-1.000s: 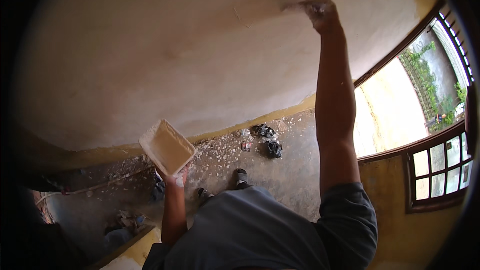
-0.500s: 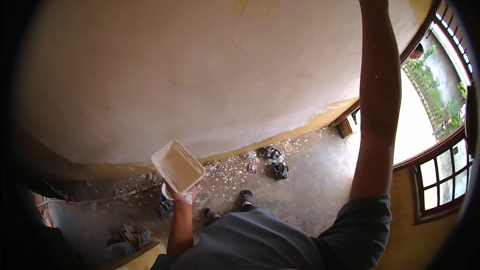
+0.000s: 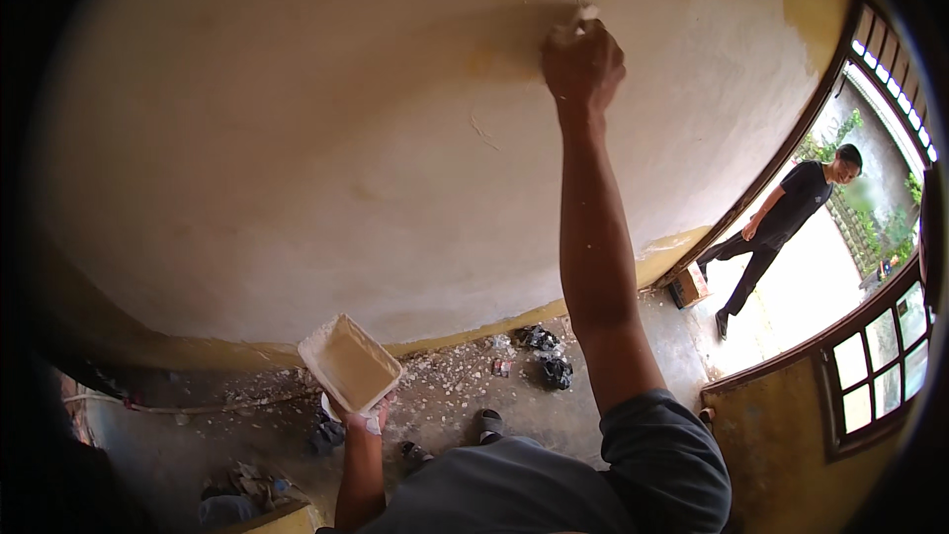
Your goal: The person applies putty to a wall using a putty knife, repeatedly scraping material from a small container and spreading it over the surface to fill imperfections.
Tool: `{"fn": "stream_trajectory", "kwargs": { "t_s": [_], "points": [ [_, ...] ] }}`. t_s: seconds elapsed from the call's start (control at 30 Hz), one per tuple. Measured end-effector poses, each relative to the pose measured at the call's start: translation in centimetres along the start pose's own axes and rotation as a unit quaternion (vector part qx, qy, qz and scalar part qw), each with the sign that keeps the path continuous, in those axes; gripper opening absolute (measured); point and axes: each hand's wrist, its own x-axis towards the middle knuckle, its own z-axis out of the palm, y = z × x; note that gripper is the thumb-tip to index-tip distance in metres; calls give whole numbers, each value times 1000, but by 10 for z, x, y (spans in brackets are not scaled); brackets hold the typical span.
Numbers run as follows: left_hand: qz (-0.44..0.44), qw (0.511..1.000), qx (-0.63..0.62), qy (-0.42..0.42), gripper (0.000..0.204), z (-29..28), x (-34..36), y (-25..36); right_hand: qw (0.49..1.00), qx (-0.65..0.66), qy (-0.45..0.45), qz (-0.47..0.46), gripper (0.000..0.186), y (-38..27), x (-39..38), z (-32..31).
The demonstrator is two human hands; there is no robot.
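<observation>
Gripping pale tray (image 3: 318, 339) in left hand (image 3: 360, 417), before wall (image 3: 297, 188); clutching partly hidden pale tool (image 3: 588, 13) in right hand (image 3: 585, 64), close to wall.

One rectangular tray (image 3: 351, 368), one partly hidden pale tool (image 3: 589, 13), two black plastic bundles (image 3: 556, 373), one box (image 3: 690, 287), one paned window (image 3: 886, 376) and one dark-clad person (image 3: 799, 200) were in view, with the camera wearer's two shod feet (image 3: 489, 424); scattered white flakes (image 3: 447, 376) were too many to count.
</observation>
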Motion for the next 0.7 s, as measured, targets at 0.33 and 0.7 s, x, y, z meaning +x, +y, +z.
{"fn": "stream_trajectory", "kwargs": {
  "t_s": [0.33, 0.7],
  "points": [
    [44, 999, -1, 10, 67, 24, -12, 5, 983, 62, 90, -148, 24, -99, 56, -33],
    [38, 999, 8, -35, 63, 16, -4, 7, 920, -28, 101, -379, 30, 54, 2, -21]
  ]
}}
